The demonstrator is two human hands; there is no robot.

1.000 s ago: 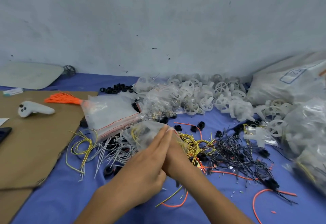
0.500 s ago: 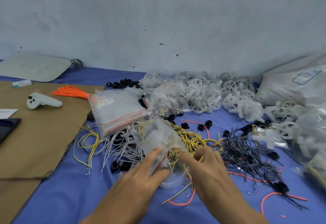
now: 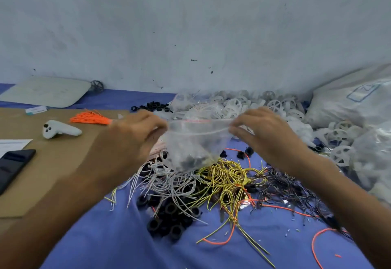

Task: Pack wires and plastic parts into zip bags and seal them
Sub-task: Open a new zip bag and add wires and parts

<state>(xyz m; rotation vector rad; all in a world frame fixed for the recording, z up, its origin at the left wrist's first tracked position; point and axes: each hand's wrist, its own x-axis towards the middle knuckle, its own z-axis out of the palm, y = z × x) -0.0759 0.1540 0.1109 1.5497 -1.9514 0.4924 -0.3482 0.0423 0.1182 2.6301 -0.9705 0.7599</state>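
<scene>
Both hands have come up off the wire heap and moved apart since half a second ago. Back then they were pressed low on the zip bag (image 3: 196,139) as it lay on the pile; now the bag hangs in the air between them, stretched wide along its top edge. The left hand (image 3: 135,139) pinches the bag's left top corner between thumb and curled fingers, and the right hand (image 3: 263,133) pinches the right corner the same way. The red zip strip (image 3: 196,121) runs taut from one hand to the other; whether it is pressed closed I cannot tell. Dark parts (image 3: 189,160) sag in the bottom of the bag, along with a bit of yellow wire.

Right under the bag, on the blue cloth (image 3: 105,239), lie grey-white wires (image 3: 169,182), yellow wires (image 3: 229,175) and black wires (image 3: 292,188), with black rings (image 3: 167,220) nearer the person. White plastic wheels (image 3: 234,105) are heaped behind the bag by the wall. Off to the left, a white controller (image 3: 60,130) and a dark phone (image 3: 12,167) sit on the cardboard (image 3: 53,180) as before.
</scene>
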